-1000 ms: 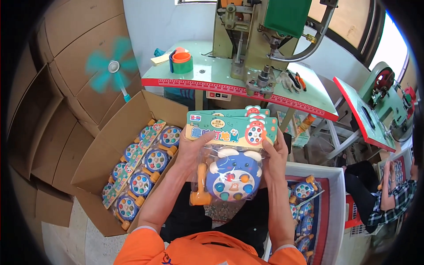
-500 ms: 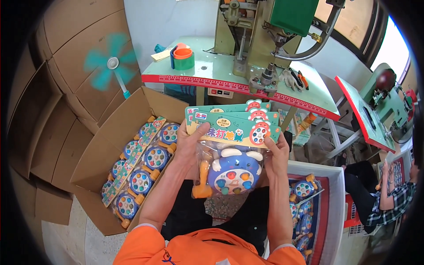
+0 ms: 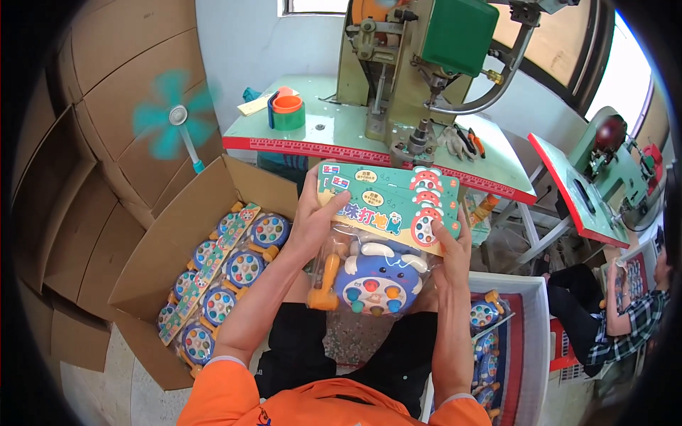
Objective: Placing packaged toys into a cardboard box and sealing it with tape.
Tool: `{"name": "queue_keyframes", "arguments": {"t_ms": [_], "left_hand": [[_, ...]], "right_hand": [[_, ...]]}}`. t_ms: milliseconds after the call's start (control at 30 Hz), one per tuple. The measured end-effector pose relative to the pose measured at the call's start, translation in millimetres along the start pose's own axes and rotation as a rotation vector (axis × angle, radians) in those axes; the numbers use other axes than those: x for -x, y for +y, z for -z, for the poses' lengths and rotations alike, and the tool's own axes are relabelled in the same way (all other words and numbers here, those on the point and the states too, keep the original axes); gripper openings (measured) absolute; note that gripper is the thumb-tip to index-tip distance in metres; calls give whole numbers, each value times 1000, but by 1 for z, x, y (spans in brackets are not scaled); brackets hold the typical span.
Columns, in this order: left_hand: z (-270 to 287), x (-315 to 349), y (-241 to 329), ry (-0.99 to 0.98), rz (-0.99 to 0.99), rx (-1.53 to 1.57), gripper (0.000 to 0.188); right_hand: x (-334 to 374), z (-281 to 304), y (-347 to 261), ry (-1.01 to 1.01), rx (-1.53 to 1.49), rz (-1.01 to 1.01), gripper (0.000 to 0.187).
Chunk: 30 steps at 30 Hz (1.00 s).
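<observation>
1. Pinching green header cards [image 3: 391,202] at opposite ends, the left hand [image 3: 315,219] and right hand [image 3: 452,248] hold bagged blue toys [image 3: 383,272] above the lap [image 3: 291,341].
2. Similar toys [image 3: 245,268] lie in a carton [image 3: 174,238] at left.

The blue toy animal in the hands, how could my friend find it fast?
Find the bigger red-edged table, then look below it to the orange-sleeved person's left hand and right hand, holding green cards. Under the front card, beside an orange hammer, sits the blue toy animal. Unlike the toys in the cardboard box, it hangs between both hands, foremost in the stack.
</observation>
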<state>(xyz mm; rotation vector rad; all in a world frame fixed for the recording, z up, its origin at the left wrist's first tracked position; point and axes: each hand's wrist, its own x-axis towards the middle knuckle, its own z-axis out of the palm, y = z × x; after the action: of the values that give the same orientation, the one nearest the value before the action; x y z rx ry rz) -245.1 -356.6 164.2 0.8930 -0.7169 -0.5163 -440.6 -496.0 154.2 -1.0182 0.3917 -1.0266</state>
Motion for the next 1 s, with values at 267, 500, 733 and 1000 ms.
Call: {"name": "queue_keyframes", "arguments": {"t_ms": [267, 500, 733, 1000], "left_hand": [[-33, -66, 2, -51, -241, -243, 53], [-52, -101, 9, -107, -35, -156, 46], [-52, -117, 11, -93, 93, -99, 50], [-50, -128, 11, -91, 112, -147, 51]], "right_hand": [[-39, -6, -55, 64, 95, 16, 66], [-73, -6, -76, 42, 125, 11, 65], [-86, -8, -81, -21, 72, -25, 58], [-88, -14, -83, 15, 52, -36, 51]]}}
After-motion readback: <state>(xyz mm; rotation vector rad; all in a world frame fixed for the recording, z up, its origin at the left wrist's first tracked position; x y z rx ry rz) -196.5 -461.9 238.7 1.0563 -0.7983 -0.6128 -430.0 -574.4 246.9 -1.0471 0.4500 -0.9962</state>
